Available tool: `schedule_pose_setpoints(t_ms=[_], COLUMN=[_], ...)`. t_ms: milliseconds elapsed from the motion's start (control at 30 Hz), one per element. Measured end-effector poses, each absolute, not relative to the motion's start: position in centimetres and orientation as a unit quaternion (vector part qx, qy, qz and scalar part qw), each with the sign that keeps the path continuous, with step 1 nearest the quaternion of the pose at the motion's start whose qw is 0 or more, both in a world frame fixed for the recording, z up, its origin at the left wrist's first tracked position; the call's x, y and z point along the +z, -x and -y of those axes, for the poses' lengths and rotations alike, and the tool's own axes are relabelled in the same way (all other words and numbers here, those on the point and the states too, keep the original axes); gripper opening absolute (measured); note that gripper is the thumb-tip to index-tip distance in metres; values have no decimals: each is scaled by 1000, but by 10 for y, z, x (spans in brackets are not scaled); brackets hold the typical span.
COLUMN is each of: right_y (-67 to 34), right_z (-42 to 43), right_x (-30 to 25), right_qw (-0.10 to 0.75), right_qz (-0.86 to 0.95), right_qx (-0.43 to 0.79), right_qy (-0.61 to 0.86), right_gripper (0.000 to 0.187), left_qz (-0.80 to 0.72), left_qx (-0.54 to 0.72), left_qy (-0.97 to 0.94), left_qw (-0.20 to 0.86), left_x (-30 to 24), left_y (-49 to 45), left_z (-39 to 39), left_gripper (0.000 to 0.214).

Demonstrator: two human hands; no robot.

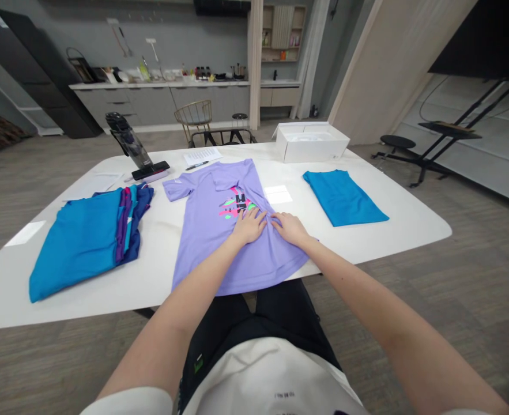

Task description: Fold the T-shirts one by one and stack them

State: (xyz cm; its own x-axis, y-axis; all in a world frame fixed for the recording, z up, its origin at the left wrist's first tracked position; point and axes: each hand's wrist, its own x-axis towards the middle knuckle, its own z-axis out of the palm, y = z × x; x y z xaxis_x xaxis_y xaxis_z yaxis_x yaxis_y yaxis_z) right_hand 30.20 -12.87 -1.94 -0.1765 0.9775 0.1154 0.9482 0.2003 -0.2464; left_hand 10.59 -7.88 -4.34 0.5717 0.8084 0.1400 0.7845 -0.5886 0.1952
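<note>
You have a lavender short-sleeved T-shirt [202, 230] spread in front of you on a white desk [410, 222] with rounded corners, its hem towards you at the near edge and one sleeve lying out to the left. The fingers of your left hand [249, 226] are extended on the shirt, just below its pink, black and green print [239, 202], and the fingers of your right hand [289, 228] curve onto the creased cloth just beside them; you cannot tell from this view whether either hand is pinching the fabric. Well to your left lies a stack of folded blue, purple and navy garments [76, 239], and to your right a flat, folded bright blue garment [345, 199] lies apart from the shirt. Beyond the stack stands a black handheld vacuum cleaner [133, 144] with a clear body. Near the far edge lie a printed white paper sheet [203, 155] and a dark pen [197, 165], while a white cardboard box [312, 143] sits behind the folded blue garment
</note>
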Motion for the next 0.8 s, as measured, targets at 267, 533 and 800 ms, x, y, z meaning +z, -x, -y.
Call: schedule_pose_setpoints(t_ms=[267, 533, 800], right_y=[-313, -339, -318], right_z=[182, 240, 261], right_x=[-18, -1, 5], right_qw=[102, 102, 310], right_qz=[705, 694, 692], right_qx=[1, -21, 58], right_qy=[702, 713, 650], right_gripper=[36, 16, 13], left_qz=[-464, -452, -379], left_qx=[96, 131, 187], left_qy=[-878, -882, -906], left_qw=[64, -13, -12], left_x=[-36, -19, -1], left_y=[-106, -113, -129], left_z=[90, 110, 167], left_gripper=[52, 41, 41])
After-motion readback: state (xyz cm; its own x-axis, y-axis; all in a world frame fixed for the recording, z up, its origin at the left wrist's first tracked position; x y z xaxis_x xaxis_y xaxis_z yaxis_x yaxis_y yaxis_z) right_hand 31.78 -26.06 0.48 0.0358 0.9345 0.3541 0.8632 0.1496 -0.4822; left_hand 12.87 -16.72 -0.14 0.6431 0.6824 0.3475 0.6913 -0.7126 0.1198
